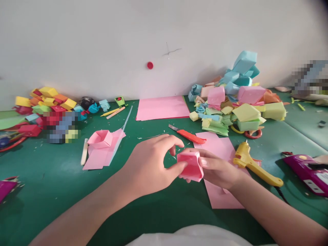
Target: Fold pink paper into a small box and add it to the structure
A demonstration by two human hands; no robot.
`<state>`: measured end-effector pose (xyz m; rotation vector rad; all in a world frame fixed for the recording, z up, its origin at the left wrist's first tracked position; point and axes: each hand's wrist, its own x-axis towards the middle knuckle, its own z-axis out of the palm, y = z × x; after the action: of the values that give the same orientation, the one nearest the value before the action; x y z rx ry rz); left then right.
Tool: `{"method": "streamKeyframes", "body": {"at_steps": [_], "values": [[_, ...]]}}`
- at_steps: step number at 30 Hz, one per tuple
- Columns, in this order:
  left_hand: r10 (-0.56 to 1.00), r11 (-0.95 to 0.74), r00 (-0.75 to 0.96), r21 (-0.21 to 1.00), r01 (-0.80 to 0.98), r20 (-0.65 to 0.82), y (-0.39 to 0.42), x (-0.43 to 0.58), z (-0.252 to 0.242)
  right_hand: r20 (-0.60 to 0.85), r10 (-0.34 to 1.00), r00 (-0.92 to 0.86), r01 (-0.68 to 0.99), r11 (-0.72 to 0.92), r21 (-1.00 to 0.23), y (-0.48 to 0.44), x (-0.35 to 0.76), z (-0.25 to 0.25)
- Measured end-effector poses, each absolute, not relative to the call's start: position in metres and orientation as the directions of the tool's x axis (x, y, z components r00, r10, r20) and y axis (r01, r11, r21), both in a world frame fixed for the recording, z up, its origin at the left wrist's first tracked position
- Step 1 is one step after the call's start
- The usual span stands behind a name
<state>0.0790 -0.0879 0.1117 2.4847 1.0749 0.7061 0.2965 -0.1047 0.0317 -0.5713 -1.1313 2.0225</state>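
Note:
Both of my hands hold a small pink folded paper box [191, 166] just above the green table [51, 191]. My left hand [150, 164] grips its left side with fingers curled over the top. My right hand [217, 169] pinches its right side, thumb on the front. A pink paper sheet [220, 194] lies beneath my right hand.
A yellow glue gun [249, 164] lies right of my hands, an orange utility knife [188, 136] just beyond them. Another pink folded box on pink paper [101, 147] sits at left. Piles of folded paper boxes stand at back right [238, 102] and back left [46, 102]. A pink sheet [162, 107] lies by the wall.

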Motion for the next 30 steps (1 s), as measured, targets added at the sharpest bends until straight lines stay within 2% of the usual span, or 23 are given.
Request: {"method": "streamKeyframes", "body": {"at_steps": [5, 9, 11, 14, 17, 20, 26, 30], "values": [[0.682, -0.673, 0.686, 0.585, 0.453, 0.254, -0.089, 0.074, 0.116, 0.038, 0.760, -0.649, -0.466, -0.358, -0.809, -0.102, 0.300, 0.027], [0.590, -0.756, 0.728, 0.555, 0.346, 0.350, -0.089, 0.078, 0.106, 0.054, 0.766, -0.641, -0.486, -0.349, -0.801, -0.103, 0.301, 0.025], [0.507, -0.838, 0.728, 0.462, 0.291, 0.462, -0.088, 0.081, 0.099, 0.066, 0.777, -0.627, -0.504, -0.339, -0.795, -0.104, 0.302, 0.024], [0.344, -0.938, 0.698, 0.208, 0.276, 0.628, -0.087, 0.084, 0.091, 0.072, 0.782, -0.620, -0.532, -0.351, -0.770, -0.104, 0.301, 0.024], [0.245, -0.956, 0.707, 0.044, 0.290, 0.663, -0.088, 0.085, 0.091, 0.131, 0.755, -0.642, -0.554, -0.340, -0.760, -0.105, 0.300, 0.026], [0.253, -0.956, 0.735, 0.044, 0.291, 0.629, -0.088, 0.085, 0.094, 0.154, 0.749, -0.644, -0.568, -0.334, -0.753, -0.104, 0.299, 0.026], [0.265, -0.959, 0.766, 0.077, 0.273, 0.585, -0.088, 0.083, 0.097, 0.105, 0.742, -0.662, -0.522, -0.357, -0.775, -0.104, 0.302, 0.025], [0.251, -0.963, 0.759, 0.076, 0.258, 0.601, -0.089, 0.082, 0.103, 0.133, 0.741, -0.659, -0.533, -0.334, -0.778, -0.103, 0.302, 0.028]]}}
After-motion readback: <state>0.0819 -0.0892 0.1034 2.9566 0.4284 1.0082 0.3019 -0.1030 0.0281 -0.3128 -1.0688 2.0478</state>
